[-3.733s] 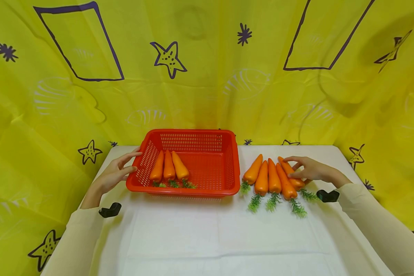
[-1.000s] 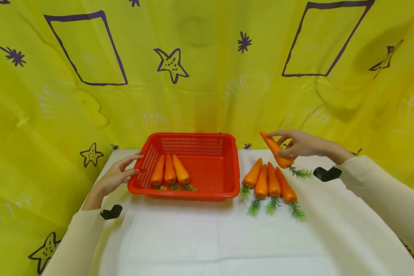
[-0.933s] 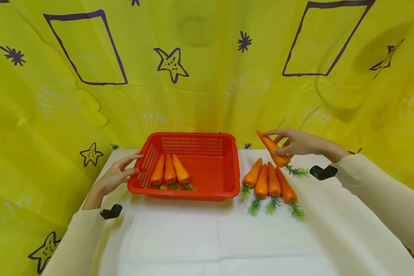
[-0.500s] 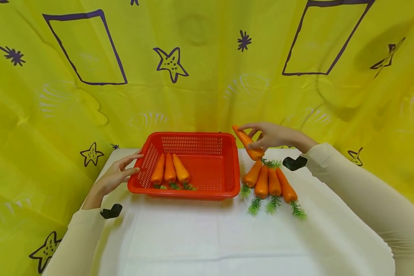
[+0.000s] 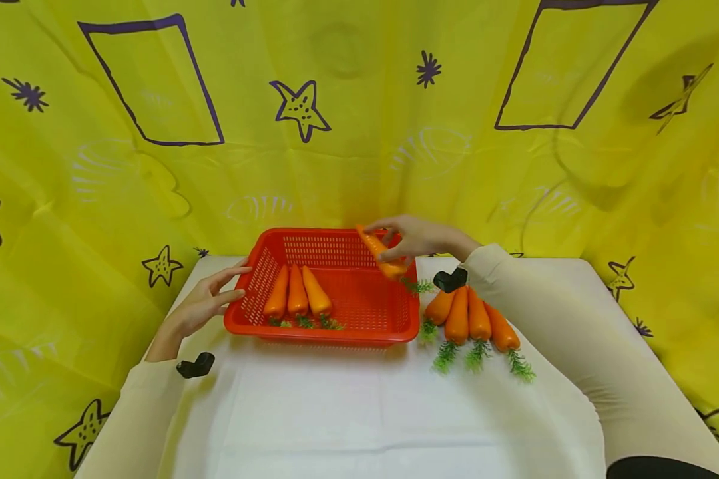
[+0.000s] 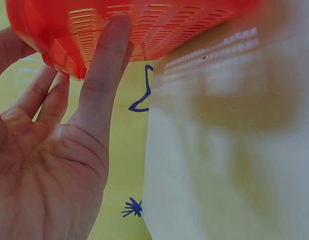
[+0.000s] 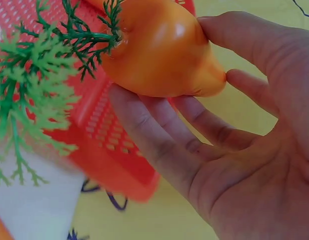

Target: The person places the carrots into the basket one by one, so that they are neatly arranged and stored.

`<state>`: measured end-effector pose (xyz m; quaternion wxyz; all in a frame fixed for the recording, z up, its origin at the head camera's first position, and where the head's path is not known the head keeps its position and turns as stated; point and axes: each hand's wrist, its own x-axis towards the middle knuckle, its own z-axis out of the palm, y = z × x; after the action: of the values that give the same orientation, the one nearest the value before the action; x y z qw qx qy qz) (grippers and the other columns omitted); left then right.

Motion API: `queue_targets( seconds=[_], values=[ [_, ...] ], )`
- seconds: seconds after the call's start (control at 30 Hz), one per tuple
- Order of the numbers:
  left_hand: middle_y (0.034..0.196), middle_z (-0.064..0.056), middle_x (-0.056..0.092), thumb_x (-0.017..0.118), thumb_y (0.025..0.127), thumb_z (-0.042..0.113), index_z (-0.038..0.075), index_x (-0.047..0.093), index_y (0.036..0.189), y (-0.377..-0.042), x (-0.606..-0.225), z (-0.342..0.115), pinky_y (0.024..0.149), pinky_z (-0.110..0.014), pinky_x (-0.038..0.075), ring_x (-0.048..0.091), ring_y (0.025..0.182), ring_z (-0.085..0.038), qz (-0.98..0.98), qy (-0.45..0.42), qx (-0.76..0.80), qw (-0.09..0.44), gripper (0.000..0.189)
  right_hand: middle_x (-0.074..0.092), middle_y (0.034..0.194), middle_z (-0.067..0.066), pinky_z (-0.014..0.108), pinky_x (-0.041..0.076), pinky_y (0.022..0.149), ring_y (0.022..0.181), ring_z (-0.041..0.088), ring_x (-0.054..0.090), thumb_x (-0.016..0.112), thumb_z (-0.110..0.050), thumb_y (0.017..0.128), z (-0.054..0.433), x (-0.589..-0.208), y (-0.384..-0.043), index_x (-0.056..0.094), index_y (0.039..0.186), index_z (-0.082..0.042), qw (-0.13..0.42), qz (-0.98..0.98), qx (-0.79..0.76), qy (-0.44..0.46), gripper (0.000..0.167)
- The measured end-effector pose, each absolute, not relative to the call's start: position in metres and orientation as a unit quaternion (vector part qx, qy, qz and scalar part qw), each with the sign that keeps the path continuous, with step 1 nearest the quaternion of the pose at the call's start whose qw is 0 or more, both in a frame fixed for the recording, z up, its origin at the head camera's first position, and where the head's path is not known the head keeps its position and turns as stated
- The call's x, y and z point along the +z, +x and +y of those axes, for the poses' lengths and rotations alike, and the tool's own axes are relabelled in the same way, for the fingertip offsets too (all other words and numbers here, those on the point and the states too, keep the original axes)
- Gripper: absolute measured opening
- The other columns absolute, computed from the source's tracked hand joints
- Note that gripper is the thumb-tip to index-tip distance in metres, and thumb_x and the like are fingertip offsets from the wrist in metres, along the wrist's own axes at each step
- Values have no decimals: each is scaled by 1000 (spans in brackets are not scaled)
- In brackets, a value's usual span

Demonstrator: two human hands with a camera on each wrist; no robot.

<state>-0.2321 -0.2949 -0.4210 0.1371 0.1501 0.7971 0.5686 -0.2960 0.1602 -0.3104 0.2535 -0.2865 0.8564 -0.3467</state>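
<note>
A red perforated plastic basket [image 5: 320,334] stands on the white-covered table, with three orange carrots [image 5: 297,296] lying side by side in its left half. My left hand [image 5: 198,306] rests against the basket's left side, fingers extended. In the left wrist view, the thumb [image 6: 97,90] lies along the basket's outer wall. My right hand [image 5: 419,236] holds another carrot [image 5: 379,251] over the basket's right part, tilted with its tip up and to the left. In the right wrist view, thumb and fingers [image 7: 144,117] pinch its thick body; its green leaves [image 7: 37,85] hang free.
Right of the basket lie several carrots [image 5: 479,316] close together, leaves toward the front; my right forearm partly covers them. A yellow patterned curtain [image 5: 359,120] rises behind and around the table [image 5: 383,406].
My right hand picked the rightmost carrot off the table and carried it up and left, from above the group to over the basket. The left hand stayed at the basket's side.
</note>
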Motion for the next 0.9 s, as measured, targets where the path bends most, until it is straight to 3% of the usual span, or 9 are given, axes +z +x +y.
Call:
queue_targets(
  seconds=[0.13, 0.27, 0.47, 0.63, 0.77, 0.9],
  values=[
    [173, -6, 9, 60, 105, 13, 2, 39, 156, -230, -418, -294, 86, -36, 58, 32, 144, -48, 797, 149, 569, 136, 56, 54, 132, 21, 42, 61, 76, 99, 29, 65, 73, -15, 97, 143, -321, -303, 44, 157, -16, 275, 842, -370, -281, 67],
    [173, -6, 10, 60, 105, 14, 3, 39, 156, -230, -418, -294, 86, -35, 58, 33, 144, -47, 799, 147, 567, 136, 57, 57, 125, 21, 45, 61, 76, 91, 29, 64, 73, -14, 97, 127, -334, -308, 44, 157, -15, 287, 836, -372, -283, 67],
    [173, -8, 10, 59, 105, 14, 4, 39, 156, -231, -420, -295, 84, -35, 59, 36, 142, -45, 803, 148, 561, 133, 56, 58, 129, 21, 49, 60, 79, 91, 29, 67, 73, -14, 97, 107, -353, -315, 43, 157, -15, 304, 831, -378, -273, 68],
    [173, -6, 10, 60, 105, 14, 4, 40, 156, -232, -421, -296, 85, -34, 58, 33, 144, -47, 803, 149, 562, 132, 56, 58, 133, 23, 42, 61, 77, 102, 27, 68, 71, -11, 98, 92, -371, -320, 43, 158, -16, 333, 823, -392, -242, 66],
    [173, -4, 11, 59, 105, 12, 6, 41, 156, -234, -422, -295, 85, -34, 58, 34, 144, -47, 801, 152, 563, 133, 55, 57, 134, 22, 40, 61, 77, 97, 26, 69, 71, -10, 97, 83, -383, -322, 44, 157, -18, 348, 817, -403, -220, 66],
    [173, -4, 11, 59, 105, 10, 5, 41, 156, -233, -421, -295, 85, -34, 59, 34, 144, -47, 801, 150, 564, 133, 55, 49, 148, 16, 34, 58, 76, 84, 19, 62, 73, -12, 96, 75, -394, -326, 46, 156, -16, 340, 824, -385, -237, 66]
  ],
)
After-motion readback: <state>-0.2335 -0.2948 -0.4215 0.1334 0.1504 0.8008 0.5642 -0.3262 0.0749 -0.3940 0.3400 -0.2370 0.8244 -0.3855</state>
